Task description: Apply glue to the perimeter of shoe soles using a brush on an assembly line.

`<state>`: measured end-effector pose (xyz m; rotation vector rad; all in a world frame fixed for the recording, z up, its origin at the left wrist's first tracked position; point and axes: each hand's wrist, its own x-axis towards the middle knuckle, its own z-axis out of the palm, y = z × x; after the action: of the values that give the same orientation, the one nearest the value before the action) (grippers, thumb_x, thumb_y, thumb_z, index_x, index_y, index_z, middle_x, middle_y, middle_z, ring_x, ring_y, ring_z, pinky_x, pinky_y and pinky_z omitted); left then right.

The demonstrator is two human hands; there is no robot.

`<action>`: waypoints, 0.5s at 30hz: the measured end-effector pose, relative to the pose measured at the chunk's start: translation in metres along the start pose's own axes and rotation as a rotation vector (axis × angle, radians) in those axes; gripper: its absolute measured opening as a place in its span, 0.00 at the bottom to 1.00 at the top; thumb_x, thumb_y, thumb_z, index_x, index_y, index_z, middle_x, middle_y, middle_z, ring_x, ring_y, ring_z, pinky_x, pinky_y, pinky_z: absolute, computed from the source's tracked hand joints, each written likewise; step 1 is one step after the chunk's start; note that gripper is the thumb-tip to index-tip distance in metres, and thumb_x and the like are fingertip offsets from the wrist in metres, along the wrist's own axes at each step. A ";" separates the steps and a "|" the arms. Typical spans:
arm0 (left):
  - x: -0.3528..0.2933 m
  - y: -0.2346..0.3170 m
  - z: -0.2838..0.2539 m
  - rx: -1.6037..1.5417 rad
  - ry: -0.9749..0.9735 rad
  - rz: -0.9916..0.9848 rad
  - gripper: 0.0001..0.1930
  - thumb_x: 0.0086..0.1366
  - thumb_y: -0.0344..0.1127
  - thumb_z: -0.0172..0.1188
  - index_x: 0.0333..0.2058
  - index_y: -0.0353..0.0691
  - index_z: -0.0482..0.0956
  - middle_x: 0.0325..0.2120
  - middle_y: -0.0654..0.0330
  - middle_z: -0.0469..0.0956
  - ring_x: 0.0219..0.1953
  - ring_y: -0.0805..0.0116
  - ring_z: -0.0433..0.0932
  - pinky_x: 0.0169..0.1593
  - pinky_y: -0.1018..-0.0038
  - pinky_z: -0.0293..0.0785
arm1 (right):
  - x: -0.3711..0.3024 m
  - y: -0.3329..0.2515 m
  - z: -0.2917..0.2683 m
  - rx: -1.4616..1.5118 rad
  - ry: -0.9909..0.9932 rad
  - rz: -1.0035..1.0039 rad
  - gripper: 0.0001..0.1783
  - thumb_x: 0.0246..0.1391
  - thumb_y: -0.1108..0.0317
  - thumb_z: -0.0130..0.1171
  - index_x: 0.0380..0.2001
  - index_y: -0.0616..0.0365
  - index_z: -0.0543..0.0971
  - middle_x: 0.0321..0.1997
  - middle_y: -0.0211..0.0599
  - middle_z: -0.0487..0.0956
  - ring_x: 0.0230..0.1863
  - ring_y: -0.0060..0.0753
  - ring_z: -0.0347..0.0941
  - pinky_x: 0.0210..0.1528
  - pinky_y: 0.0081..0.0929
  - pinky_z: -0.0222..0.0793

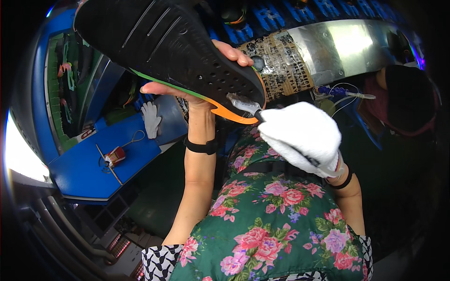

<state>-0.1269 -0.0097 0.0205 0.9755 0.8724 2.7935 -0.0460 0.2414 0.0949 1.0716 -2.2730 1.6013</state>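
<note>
A large black shoe sole (159, 47), with green and orange along its edge and small holes dotted over one end, fills the upper middle of the head view. My bare left hand (199, 100) grips it around the holed end, thumb on the near edge and fingertips over the far edge. A white glove covers my right hand (302, 136), which is closed around the handle of a small brush (244, 104). The brush's pale bristles rest on the holed end of the sole. An orange curved strip (229, 114) runs along the sole's near edge.
On the left, a blue table (77, 175) bears a red-and-white item (115, 157) and a white glove (151, 119). Taped cardboard (281, 63) adjoins a shiny metal surface (349, 42). A blue slatted rack (290, 11) spans the back. Another person (408, 98) is at right.
</note>
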 end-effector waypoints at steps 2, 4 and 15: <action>0.000 0.000 -0.003 -0.008 -0.013 -0.052 0.78 0.36 0.99 0.40 0.59 0.21 0.69 0.46 0.29 0.79 0.47 0.35 0.83 0.50 0.44 0.82 | -0.005 0.001 0.008 -0.054 -0.018 -0.049 0.16 0.47 0.75 0.75 0.42 0.56 0.89 0.45 0.39 0.88 0.37 0.38 0.84 0.38 0.31 0.81; 0.001 0.000 -0.001 -0.013 -0.025 -0.104 0.78 0.36 0.99 0.41 0.61 0.21 0.67 0.46 0.29 0.79 0.47 0.35 0.83 0.50 0.44 0.82 | -0.001 0.000 0.002 0.076 -0.088 -0.027 0.16 0.47 0.75 0.75 0.42 0.56 0.89 0.44 0.38 0.88 0.37 0.37 0.84 0.38 0.31 0.81; 0.005 0.004 -0.001 -0.071 0.001 -0.408 0.76 0.36 0.97 0.46 0.64 0.27 0.68 0.43 0.35 0.80 0.43 0.44 0.85 0.47 0.51 0.85 | -0.008 0.013 0.014 -0.003 -0.152 -0.122 0.15 0.49 0.74 0.74 0.42 0.54 0.89 0.42 0.38 0.88 0.40 0.39 0.85 0.41 0.32 0.81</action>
<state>-0.1310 -0.0119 0.0250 0.6920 0.8536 2.4595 -0.0450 0.2348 0.0751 1.3461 -2.2512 1.5168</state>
